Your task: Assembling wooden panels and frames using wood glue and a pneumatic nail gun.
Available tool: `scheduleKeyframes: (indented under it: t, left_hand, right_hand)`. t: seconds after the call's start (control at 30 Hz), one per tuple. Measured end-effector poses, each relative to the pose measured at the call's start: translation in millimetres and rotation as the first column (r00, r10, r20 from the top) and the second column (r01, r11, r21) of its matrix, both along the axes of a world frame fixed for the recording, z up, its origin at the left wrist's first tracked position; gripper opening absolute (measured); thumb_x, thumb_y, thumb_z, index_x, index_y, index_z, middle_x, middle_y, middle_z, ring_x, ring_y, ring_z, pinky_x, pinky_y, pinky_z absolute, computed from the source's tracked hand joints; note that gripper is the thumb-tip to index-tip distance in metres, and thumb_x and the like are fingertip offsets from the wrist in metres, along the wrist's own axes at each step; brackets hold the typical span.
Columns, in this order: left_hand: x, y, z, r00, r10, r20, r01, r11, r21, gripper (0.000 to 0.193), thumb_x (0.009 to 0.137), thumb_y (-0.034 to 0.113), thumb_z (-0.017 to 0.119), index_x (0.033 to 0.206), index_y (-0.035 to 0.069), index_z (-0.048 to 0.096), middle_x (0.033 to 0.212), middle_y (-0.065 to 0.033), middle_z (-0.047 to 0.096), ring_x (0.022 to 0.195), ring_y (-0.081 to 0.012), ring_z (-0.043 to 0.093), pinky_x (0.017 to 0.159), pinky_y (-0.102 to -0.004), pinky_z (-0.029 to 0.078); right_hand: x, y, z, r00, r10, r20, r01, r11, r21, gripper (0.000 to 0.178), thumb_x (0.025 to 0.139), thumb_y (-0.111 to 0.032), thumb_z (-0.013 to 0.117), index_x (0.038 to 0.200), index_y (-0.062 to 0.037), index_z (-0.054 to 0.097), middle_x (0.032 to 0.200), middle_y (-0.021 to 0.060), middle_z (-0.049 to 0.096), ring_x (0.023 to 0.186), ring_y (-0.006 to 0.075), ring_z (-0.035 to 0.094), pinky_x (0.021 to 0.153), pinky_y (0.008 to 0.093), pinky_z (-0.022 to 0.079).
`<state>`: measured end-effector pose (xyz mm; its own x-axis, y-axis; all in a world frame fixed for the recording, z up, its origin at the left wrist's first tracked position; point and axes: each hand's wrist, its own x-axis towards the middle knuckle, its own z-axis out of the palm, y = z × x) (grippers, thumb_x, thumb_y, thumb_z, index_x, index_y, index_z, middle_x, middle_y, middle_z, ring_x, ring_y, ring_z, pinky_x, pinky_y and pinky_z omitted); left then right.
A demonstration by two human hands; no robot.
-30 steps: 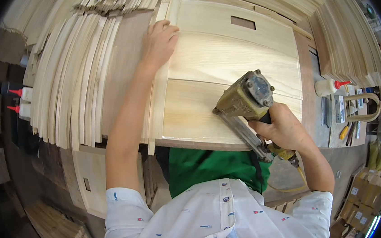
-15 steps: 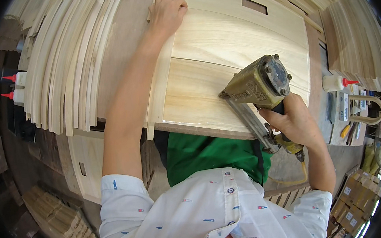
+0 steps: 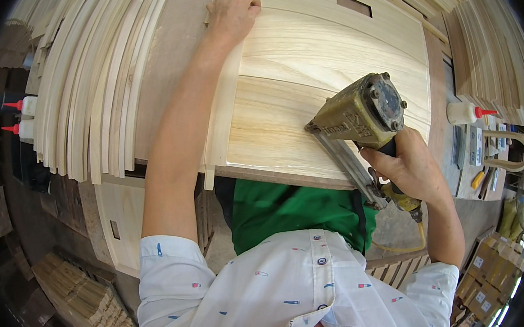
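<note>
A: Start at the far left. What's there?

B: Two white glue bottles with red tips (image 3: 21, 116) at the left edge, and beside them a fanned stack of thin pale wood slats (image 3: 90, 85) lying on the brown tabletop (image 3: 169, 59).

A: And the left hand?

B: The left hand (image 3: 233, 7) is stretched out to the far left corner of the pale wooden panel (image 3: 322, 65). Its fingers are curled, pressing down on the panel's edge where a narrow wood strip (image 3: 223, 117) runs along the left side. It grips nothing; it just bears down.

A: Where does the panel sit?

B: Flat on the tabletop, right in front of the person, with a small rectangular slot (image 3: 354, 5) near its far edge. Its near edge lies above the green apron (image 3: 291, 207).

A: The right hand?

B: The right hand (image 3: 409, 166) is wrapped tight around the handle of an olive-coloured nail gun (image 3: 361, 117). The gun's nose touches the panel near its near right corner, and the long magazine slants back toward the person. A yellow hose (image 3: 406, 247) hangs from the handle's end.

A: Farther right?

B: Another white glue bottle with a red tip (image 3: 466, 112) lies just past the panel, and more wood slats (image 3: 494, 37) are stacked along the right edge.
</note>
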<state>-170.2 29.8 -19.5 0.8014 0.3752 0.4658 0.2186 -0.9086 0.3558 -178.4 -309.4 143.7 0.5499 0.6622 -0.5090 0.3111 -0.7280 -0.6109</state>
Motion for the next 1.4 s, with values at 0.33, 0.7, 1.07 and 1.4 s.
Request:
scheduleKeyframes:
  t: [0.33,0.7,1.07,1.4]
  left_hand:
    - [-48,10,-15,0.984,0.112,0.136,-0.064,0.947,-0.315,0.047,0.084,0.026,0.067,0.125,0.005,0.057,0.125,-0.0163,0.054,0.123,-0.0334,0.045,0.104,-0.0434,0.036]
    - [-67,6,-1,0.994,0.109,0.018,-0.094,0.917,-0.388,0.059,0.077,0.022,0.071,0.131,0.006,0.053,0.124,-0.0144,0.057,0.119,-0.0313,0.048,0.103,-0.0423,0.036]
    - [-67,8,7,0.994,0.096,0.048,-0.067,0.908,-0.413,0.058,0.077,0.02,0.068,0.132,0.009,0.053,0.126,-0.0132,0.056,0.12,-0.033,0.045,0.105,-0.0434,0.032]
    - [-65,6,4,0.993,0.111,0.05,-0.08,0.907,-0.413,0.057,0.077,0.019,0.067,0.131,0.009,0.053,0.127,-0.0118,0.055,0.12,-0.0311,0.045,0.106,-0.0422,0.032]
  right_hand:
    - [14,10,17,0.996,-0.077,-0.053,0.076,0.997,-0.022,0.026,0.08,-0.011,0.067,0.096,0.0085,0.06,0.068,0.012,0.063,0.057,0.0165,0.06,0.057,0.0322,0.049]
    - [119,140,26,0.986,-0.053,0.159,-0.013,0.922,0.388,0.028,0.082,-0.019,0.064,0.091,0.0079,0.061,0.074,0.009,0.062,0.055,0.0147,0.062,0.05,0.029,0.053]
    - [157,244,-3,0.99,0.021,0.137,-0.063,0.948,0.313,0.024,0.082,-0.019,0.064,0.086,0.0041,0.064,0.079,0.0094,0.066,0.057,0.0124,0.06,0.049,0.027,0.051]
    - [163,256,-3,0.987,-0.021,0.16,-0.03,0.952,0.306,0.02,0.082,-0.015,0.063,0.092,0.003,0.067,0.071,0.0078,0.066,0.051,0.0135,0.059,0.046,0.0274,0.049]
